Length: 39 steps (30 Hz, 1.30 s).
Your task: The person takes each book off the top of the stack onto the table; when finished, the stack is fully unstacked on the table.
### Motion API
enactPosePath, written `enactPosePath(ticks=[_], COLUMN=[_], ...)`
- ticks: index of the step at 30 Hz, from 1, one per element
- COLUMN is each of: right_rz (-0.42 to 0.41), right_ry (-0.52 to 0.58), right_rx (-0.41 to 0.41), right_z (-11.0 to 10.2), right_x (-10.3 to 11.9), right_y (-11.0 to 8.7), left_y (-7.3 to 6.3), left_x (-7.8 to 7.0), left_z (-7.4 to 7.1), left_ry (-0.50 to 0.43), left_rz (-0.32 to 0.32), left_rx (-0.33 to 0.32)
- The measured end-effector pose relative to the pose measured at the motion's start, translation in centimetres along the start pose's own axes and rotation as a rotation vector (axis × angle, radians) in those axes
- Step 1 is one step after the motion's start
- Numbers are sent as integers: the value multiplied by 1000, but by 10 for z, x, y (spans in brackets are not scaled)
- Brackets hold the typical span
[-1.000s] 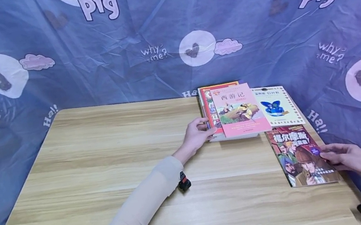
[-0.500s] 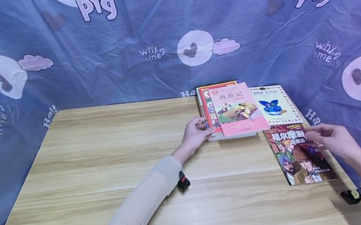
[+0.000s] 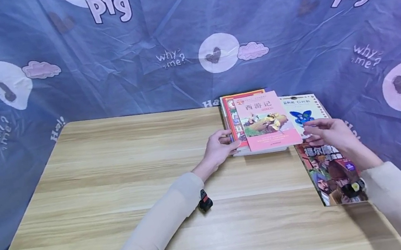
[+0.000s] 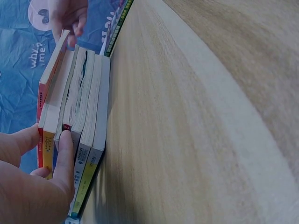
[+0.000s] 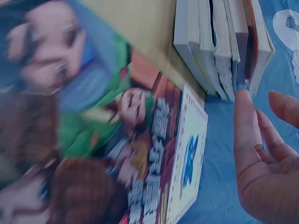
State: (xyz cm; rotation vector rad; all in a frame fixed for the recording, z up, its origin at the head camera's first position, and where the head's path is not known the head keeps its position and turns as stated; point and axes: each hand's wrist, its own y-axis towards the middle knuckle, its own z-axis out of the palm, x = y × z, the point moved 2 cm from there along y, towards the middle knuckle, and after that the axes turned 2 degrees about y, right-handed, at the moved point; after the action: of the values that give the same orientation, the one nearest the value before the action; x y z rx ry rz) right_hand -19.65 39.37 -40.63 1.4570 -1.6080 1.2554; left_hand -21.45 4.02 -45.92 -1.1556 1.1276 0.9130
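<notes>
A stack of several books (image 4: 88,100) lies near the table's back edge. On top, a pink book (image 3: 268,124) sits askew over a red-covered book (image 3: 235,121), its right side jutting out. My left hand (image 3: 218,149) rests against the stack's left side, finger and thumb touching the spines. My right hand (image 3: 336,137) hovers over the two books at right, fingers extended toward the pink book's right edge. In the right wrist view its fingertip overlaps the stack's end; contact is unclear. Below that hand lie a white book with a blue figure (image 3: 299,110) and a dark detective book (image 3: 325,170), partly hidden.
The wooden table (image 3: 117,200) stretches left and toward the front. A blue printed cloth (image 3: 152,27) hangs behind and to the right, close to the books. The detective book lies along the table's right edge.
My right hand has left the detective book's right edge and moved up and left over the white book, toward the pink book. My left hand stays against the stack.
</notes>
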Motion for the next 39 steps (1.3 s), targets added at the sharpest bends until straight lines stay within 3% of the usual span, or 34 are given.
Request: enactPosePath(ticks=[3,10,17,24,33,39], right_rz=[37,102,131,133,97,105], right_ry=[8,237,107,99,-132,-83], right_rx=[4,-4,5,-11,-6,27], right_z=[5,11,22,23,28,27], right_x=[5,10,9,9,16,15], right_y=[13,31,42,47,46,45], left_y=[0,1,1,2,2,2], left_x=[0,0,1,1,2,2], left_z=[1,1,1,1,1,2], left_ry=[1,10,5,6,16,6], left_rz=[5,5,-3,4,-6,-8], left_rx=[1,-6,-9,-8,-20,-14])
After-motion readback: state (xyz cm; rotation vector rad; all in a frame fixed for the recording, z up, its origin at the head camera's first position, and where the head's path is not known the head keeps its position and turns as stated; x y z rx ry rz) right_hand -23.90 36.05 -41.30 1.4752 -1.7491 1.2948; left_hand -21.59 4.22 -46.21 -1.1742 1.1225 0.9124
